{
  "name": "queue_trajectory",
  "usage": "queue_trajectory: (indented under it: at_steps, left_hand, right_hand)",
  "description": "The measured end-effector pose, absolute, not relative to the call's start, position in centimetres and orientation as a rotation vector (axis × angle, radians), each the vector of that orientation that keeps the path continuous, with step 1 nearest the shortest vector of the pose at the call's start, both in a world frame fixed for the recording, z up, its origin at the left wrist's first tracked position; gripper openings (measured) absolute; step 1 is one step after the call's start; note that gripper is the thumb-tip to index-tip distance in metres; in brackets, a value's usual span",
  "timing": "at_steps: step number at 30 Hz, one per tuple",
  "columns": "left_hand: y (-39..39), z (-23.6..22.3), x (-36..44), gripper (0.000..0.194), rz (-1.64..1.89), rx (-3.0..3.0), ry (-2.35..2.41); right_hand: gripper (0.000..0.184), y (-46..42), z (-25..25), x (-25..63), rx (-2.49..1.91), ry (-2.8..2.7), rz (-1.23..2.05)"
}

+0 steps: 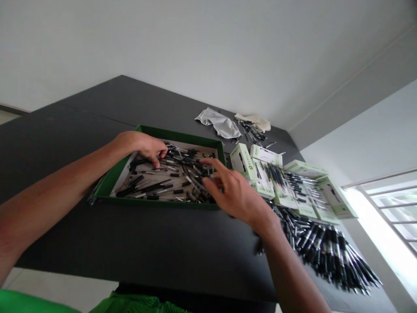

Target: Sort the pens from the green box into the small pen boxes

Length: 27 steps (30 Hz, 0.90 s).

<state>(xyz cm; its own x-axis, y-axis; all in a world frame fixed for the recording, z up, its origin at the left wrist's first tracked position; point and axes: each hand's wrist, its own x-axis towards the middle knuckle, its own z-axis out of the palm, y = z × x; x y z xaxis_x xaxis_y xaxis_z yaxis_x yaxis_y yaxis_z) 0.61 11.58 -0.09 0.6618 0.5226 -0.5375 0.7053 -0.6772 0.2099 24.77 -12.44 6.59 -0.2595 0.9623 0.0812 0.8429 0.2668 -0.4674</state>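
A shallow green tray (107, 180) sits on the dark table and holds several loose black pen parts (169, 180). My left hand (146, 148) reaches into the tray's far left part, its fingers curled down onto the parts; what it grips, if anything, is hidden. My right hand (233, 191) hovers over the tray's right end with fingers spread and nothing visible in it.
Several green-and-white boxes (260, 167), some open with pens inside, stand right of the tray. A big heap of black pens (325, 248) lies at the right front. A grey cloth (220, 121) and more pens lie at the back. A window is at right.
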Motion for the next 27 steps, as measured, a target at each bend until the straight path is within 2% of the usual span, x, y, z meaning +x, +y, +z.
queue_trajectory:
  at_steps: [6,10,16,21,27]
  left_hand:
    - [11.8,-0.4,0.5,0.032,-0.59,2.473,0.954]
    - [11.8,-0.4,0.3,0.031,-0.563,2.472,0.923]
    - [11.8,-0.5,0.3,0.032,-0.553,2.498,0.924]
    - [11.8,-0.5,0.5,0.031,-0.534,2.497,0.921]
    - [11.5,-0.3,0.5,0.03,-0.518,2.475,0.953]
  right_hand:
    - [0.034,-13.4,8.0,31.2,-1.688,-1.964,0.241]
    - [0.034,-11.0,6.8,33.9,-1.77,-2.17,0.18]
    - [0.035,-7.3,4.8,33.9,-1.955,-2.463,-0.14]
    - [0.032,-6.3,3.6,33.4,-2.051,-2.554,-0.125]
    - [0.026,-7.0,4.9,31.0,-1.88,-2.347,-0.104]
